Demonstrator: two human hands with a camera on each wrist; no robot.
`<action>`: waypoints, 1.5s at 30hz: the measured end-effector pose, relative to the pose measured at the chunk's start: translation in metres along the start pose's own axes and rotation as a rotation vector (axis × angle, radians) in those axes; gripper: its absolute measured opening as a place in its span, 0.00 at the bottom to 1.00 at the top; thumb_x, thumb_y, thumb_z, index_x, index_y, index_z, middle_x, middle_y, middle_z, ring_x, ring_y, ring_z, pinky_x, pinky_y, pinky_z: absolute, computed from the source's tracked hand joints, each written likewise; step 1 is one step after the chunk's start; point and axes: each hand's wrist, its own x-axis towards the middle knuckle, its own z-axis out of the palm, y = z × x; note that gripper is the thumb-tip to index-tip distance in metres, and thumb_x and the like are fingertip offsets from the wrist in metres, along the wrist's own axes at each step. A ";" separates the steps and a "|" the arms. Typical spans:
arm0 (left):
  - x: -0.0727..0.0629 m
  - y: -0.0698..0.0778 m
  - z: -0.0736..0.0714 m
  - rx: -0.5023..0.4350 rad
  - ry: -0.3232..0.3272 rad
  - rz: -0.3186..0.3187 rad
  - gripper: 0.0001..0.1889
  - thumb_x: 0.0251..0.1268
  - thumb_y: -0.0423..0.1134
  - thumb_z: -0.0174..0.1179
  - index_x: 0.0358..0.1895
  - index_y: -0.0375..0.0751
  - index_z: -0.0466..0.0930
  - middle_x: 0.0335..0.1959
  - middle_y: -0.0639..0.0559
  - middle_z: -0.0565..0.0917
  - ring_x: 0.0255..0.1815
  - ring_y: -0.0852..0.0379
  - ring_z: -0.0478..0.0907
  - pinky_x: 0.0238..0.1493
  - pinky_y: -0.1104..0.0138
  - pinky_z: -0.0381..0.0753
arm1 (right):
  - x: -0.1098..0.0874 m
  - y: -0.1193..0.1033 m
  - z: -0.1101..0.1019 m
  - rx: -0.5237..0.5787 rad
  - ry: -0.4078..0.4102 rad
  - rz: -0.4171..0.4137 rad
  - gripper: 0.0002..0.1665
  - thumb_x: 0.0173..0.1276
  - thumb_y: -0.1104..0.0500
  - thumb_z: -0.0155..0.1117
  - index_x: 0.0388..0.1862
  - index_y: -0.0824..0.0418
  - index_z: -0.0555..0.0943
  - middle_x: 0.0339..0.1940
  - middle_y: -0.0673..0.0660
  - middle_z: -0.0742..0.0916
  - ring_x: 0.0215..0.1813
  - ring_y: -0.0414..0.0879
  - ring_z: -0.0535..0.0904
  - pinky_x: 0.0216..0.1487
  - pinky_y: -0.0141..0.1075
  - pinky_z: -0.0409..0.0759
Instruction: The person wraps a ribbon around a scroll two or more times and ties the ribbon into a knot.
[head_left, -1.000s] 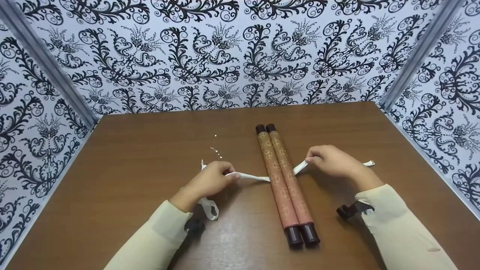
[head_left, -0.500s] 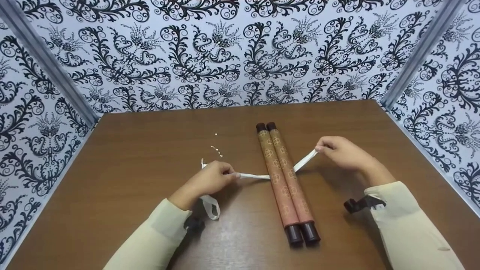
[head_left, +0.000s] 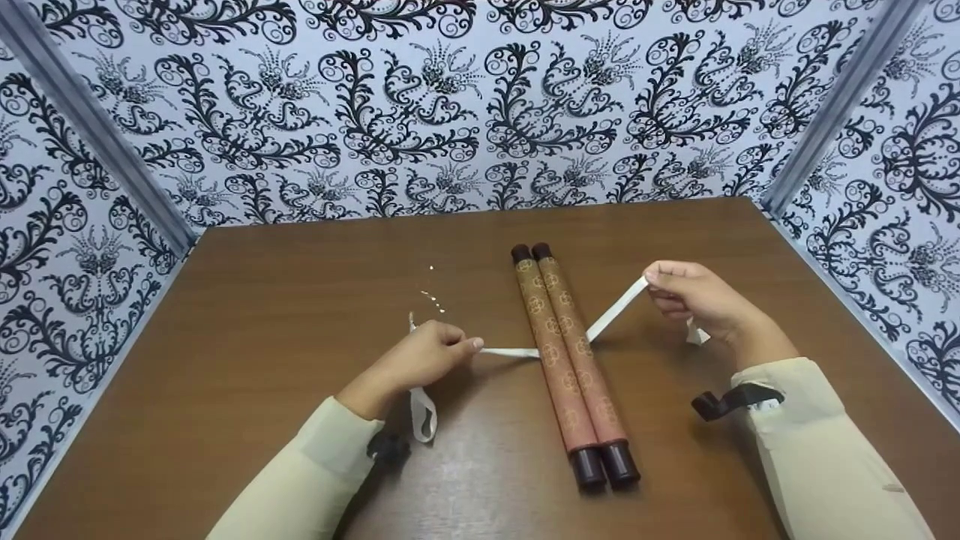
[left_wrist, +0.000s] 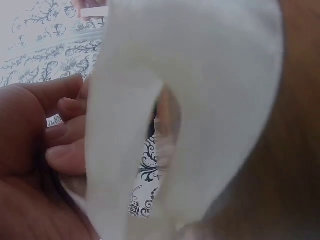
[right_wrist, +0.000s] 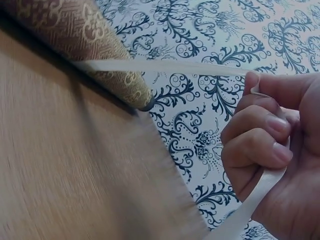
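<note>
A scroll [head_left: 553, 352] rolled up as two parallel rolls, red to gold with dark end knobs, lies lengthwise on the table. A white ribbon [head_left: 616, 309] passes under it and comes out on both sides. On the left, my left hand [head_left: 427, 358] pinches the ribbon between thumb and forefinger; the loose tail hangs below in a loop [left_wrist: 230, 90] that fills much of the left wrist view. My right hand [head_left: 697, 300] pinches the other side, raised above the table, and the ribbon slants up taut to it. In the right wrist view its tail runs through the curled fingers [right_wrist: 255, 147].
The brown wooden table [head_left: 262, 315] is walled by white panels [head_left: 420, 112] with black scrollwork. Small white flecks [head_left: 433, 300] lie left of the scroll. Dark straps [head_left: 739, 400] sit at both cream sleeves.
My right hand has moved right and up, drawing out a longer stretch of ribbon beside the scroll. My left hand has barely moved, and the scroll stays where it lay.
</note>
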 end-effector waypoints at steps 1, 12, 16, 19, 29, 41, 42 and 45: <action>0.001 0.000 0.000 -0.015 0.000 0.001 0.23 0.78 0.49 0.58 0.22 0.41 0.76 0.16 0.61 0.63 0.18 0.62 0.57 0.30 0.65 0.61 | 0.000 0.000 -0.001 0.048 -0.015 -0.006 0.17 0.85 0.60 0.48 0.35 0.54 0.80 0.20 0.44 0.69 0.21 0.39 0.52 0.25 0.35 0.43; 0.003 0.003 0.002 -0.195 0.028 0.018 0.23 0.79 0.48 0.58 0.35 0.27 0.83 0.19 0.61 0.69 0.21 0.61 0.60 0.25 0.68 0.60 | 0.003 -0.001 -0.003 0.456 -0.123 -0.009 0.22 0.88 0.61 0.38 0.36 0.58 0.78 0.25 0.50 0.60 0.25 0.40 0.48 0.25 0.29 0.43; 0.005 0.004 0.002 -0.267 0.033 0.010 0.24 0.79 0.49 0.57 0.37 0.24 0.80 0.18 0.61 0.69 0.20 0.62 0.60 0.24 0.68 0.60 | 0.003 -0.003 -0.005 0.565 -0.139 -0.010 0.22 0.88 0.61 0.36 0.35 0.59 0.76 0.27 0.50 0.59 0.26 0.40 0.46 0.25 0.28 0.43; 0.006 0.004 0.002 -0.295 0.033 0.003 0.25 0.79 0.49 0.57 0.39 0.23 0.80 0.18 0.60 0.70 0.20 0.62 0.61 0.24 0.69 0.60 | 0.003 -0.003 -0.005 0.567 -0.148 -0.009 0.22 0.88 0.61 0.36 0.35 0.59 0.76 0.27 0.50 0.59 0.26 0.40 0.46 0.25 0.28 0.43; 0.007 0.020 0.000 -0.611 -0.032 -0.056 0.17 0.82 0.45 0.54 0.31 0.41 0.79 0.17 0.59 0.65 0.16 0.64 0.56 0.20 0.72 0.55 | 0.001 -0.008 -0.002 0.481 -0.154 -0.012 0.21 0.88 0.58 0.39 0.36 0.57 0.77 0.26 0.50 0.60 0.25 0.41 0.47 0.25 0.29 0.44; 0.022 0.066 -0.001 -0.716 0.012 -0.026 0.15 0.83 0.45 0.52 0.37 0.42 0.81 0.19 0.58 0.68 0.17 0.63 0.56 0.21 0.72 0.55 | 0.001 -0.008 0.012 0.243 -0.106 0.034 0.19 0.86 0.57 0.45 0.32 0.53 0.76 0.21 0.44 0.70 0.20 0.35 0.55 0.22 0.27 0.49; 0.024 0.070 0.000 -0.713 0.017 -0.022 0.15 0.83 0.45 0.52 0.37 0.42 0.81 0.19 0.58 0.69 0.17 0.64 0.56 0.21 0.73 0.55 | 0.001 -0.007 0.014 0.208 -0.108 0.043 0.19 0.86 0.56 0.46 0.31 0.53 0.76 0.21 0.43 0.71 0.20 0.34 0.57 0.22 0.27 0.51; 0.032 0.082 0.004 -0.715 0.032 0.000 0.14 0.82 0.44 0.53 0.37 0.41 0.81 0.18 0.59 0.69 0.16 0.64 0.56 0.20 0.73 0.56 | 0.001 -0.003 0.017 0.108 -0.122 0.061 0.18 0.86 0.55 0.47 0.31 0.53 0.75 0.21 0.43 0.71 0.19 0.33 0.60 0.21 0.26 0.54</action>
